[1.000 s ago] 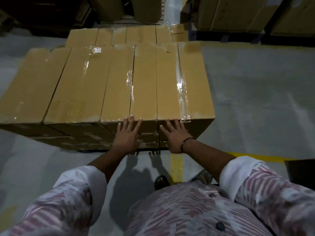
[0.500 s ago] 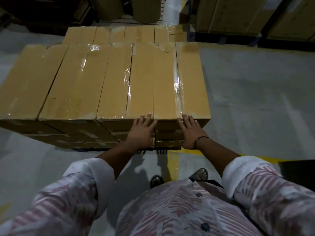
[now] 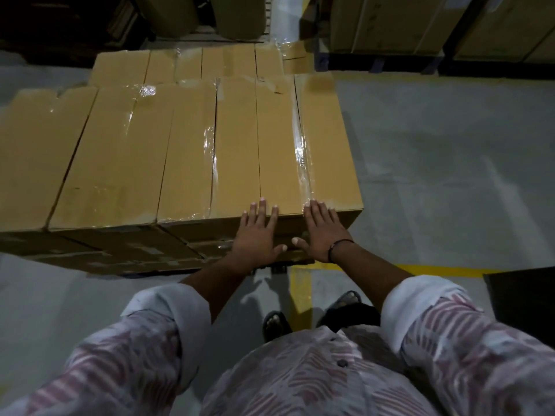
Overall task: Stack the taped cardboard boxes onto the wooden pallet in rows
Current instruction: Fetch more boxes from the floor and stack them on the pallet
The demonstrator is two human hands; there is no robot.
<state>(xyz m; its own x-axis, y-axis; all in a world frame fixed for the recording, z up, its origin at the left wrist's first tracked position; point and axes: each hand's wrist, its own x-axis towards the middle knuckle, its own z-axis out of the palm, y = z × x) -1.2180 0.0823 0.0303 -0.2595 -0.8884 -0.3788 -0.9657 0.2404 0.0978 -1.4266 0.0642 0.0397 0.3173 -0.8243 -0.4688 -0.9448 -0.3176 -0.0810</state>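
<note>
Cardboard boxes [image 3: 186,145] lie side by side in a row on a low stack, tape glinting along their top seams. The pallet under them is hidden from the head view. The end box [image 3: 327,139], at the right of the row, is the one being worked on. The left hand [image 3: 258,232] and right hand [image 3: 322,232] both lie flat against its near face. Their fingers [image 3: 262,208] are straight and spread, with the tips reaching the top edge; they press and grip nothing. A farther row [image 3: 120,63] stands behind, and a yellow line [image 3: 420,270] marks the grey floor [image 3: 450,160].

The step looks like squaring this box into line. To do it well, push level with both palms, low enough that the box slides rather than tips. Keep the force even so it does not twist. Stop once its near face sits flush with its neighbours and no gap shows at the side.
</note>
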